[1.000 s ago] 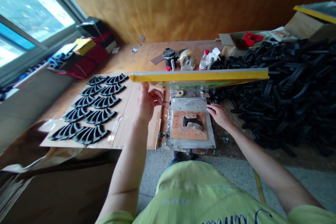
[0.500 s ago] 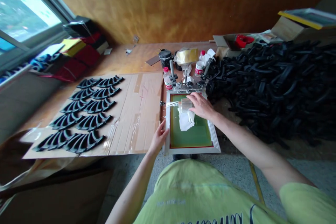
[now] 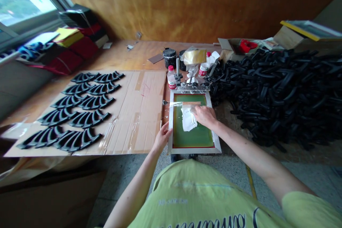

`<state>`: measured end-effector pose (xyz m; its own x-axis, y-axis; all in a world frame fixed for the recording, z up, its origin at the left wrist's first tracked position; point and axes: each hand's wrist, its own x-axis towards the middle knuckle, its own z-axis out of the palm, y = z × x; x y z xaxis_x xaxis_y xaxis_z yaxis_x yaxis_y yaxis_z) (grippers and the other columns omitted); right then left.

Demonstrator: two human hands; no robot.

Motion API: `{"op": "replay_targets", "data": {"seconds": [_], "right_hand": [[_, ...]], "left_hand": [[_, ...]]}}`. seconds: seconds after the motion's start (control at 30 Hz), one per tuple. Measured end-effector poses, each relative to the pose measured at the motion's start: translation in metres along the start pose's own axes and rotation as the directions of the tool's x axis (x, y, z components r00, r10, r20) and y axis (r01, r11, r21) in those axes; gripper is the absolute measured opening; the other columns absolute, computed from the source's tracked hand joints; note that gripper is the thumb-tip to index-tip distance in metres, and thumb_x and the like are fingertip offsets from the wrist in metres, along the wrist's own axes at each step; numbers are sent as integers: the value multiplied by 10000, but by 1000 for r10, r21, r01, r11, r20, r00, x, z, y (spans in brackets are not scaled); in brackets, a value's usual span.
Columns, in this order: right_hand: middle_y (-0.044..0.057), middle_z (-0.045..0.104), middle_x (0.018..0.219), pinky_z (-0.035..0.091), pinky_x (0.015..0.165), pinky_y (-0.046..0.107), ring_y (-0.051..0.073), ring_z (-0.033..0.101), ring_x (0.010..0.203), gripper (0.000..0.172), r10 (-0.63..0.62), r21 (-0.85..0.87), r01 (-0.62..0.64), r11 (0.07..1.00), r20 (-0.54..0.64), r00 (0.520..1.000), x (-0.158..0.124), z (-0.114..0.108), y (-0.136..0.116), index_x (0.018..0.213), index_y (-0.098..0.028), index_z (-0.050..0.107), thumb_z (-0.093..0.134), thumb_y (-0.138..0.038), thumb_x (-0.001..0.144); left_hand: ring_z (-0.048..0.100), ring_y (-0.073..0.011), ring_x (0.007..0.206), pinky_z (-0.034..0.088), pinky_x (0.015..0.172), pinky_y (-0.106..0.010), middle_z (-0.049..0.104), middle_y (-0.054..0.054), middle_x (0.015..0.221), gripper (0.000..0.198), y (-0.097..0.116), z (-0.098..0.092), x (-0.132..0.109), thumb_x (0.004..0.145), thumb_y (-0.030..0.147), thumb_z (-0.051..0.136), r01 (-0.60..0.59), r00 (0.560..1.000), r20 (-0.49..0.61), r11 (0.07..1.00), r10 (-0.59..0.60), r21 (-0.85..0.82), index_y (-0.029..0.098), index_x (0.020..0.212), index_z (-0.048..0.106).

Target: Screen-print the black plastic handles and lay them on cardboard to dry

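Pulling the squeegee (image 3: 190,103) across the green screen (image 3: 195,137) lying flat on the bench (image 3: 120,57) before you, press evenly with your right hand (image 3: 205,117), closed on its handle, and drag the white ink (image 3: 188,121) straight; your left hand (image 3: 162,137), fingers open, braces the frame (image 3: 170,128) at its left edge.

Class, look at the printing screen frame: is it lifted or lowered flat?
Lowered: the screen frame lies flat, green mesh up, right hand resting on it.

The green-mesh, silver-framed printing screen (image 3: 193,139), raised a second ago, now lies flat. The left hand (image 3: 162,137) has shifted from its 9 o'clock edge to 7 o'clock; the right hand (image 3: 205,117) now rests on top.
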<state>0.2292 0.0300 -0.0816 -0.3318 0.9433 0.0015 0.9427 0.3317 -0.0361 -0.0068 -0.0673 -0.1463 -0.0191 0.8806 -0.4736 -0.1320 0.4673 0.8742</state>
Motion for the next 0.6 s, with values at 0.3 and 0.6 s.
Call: {"op": "replay_targets", "data": {"seconds": [0.3,0.6], "right_hand": [[93,691,896,444,713,301,235,620,931,161,-349,36,349,937,-5,937,-20,7,-11,900,-169,650,501,-109,894],[57,679,848,415,685,283,195,592,844,156,-605,145,599,788,2,796,-37,-5,14,867,-190,683,551,-107,861]], "left_hand": [[536,-113,602,387,513,-201,649,-4,746,888,0,0,-3,713,525,753,5,1000,5,1000,-5,-6,146,1461,463],[537,-111,586,376,498,-199,647,2,736,858,-3,-1,-1,714,544,745,-1,1000,-13,1000,1,19,161,1442,500]]}}
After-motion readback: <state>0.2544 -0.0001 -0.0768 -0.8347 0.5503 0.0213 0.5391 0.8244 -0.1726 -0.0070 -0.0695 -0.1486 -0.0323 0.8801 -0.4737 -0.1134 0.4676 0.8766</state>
